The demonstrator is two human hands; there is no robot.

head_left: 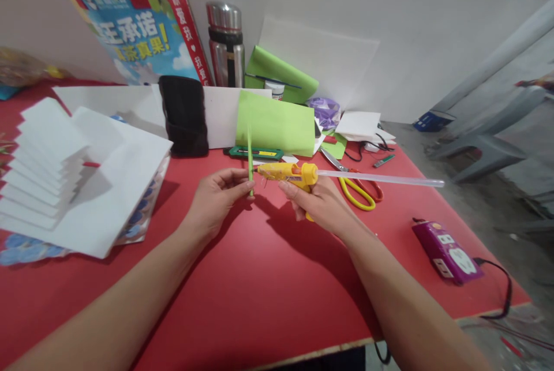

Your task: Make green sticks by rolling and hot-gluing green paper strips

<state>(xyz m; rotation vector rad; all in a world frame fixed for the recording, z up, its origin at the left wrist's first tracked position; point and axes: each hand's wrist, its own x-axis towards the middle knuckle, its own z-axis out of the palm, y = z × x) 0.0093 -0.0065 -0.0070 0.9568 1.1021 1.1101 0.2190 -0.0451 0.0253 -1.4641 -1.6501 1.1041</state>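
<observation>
Near the middle of the view, my left hand [217, 197] pinches a thin green strip [250, 154] between thumb and fingers, holding it upright and edge-on. My right hand [318, 201] is wrapped round the handle of a yellow glue gun [283, 172]. The gun's nozzle points left and is at the green strip, just above my left fingertips; whether it touches cannot be made out. A long clear glue stick [385, 178] sticks out of the back of the gun to the right. Both hands are above the red table [242, 290].
Folded white paper [116, 169] lies left, beside a black phone [184, 114]. Behind are a steel flask [225, 51], green paper [277, 126] and a green cutter [259, 153]. Scissors [357, 192] lie beyond my right hand; a purple box [448, 253] with a cord is far right.
</observation>
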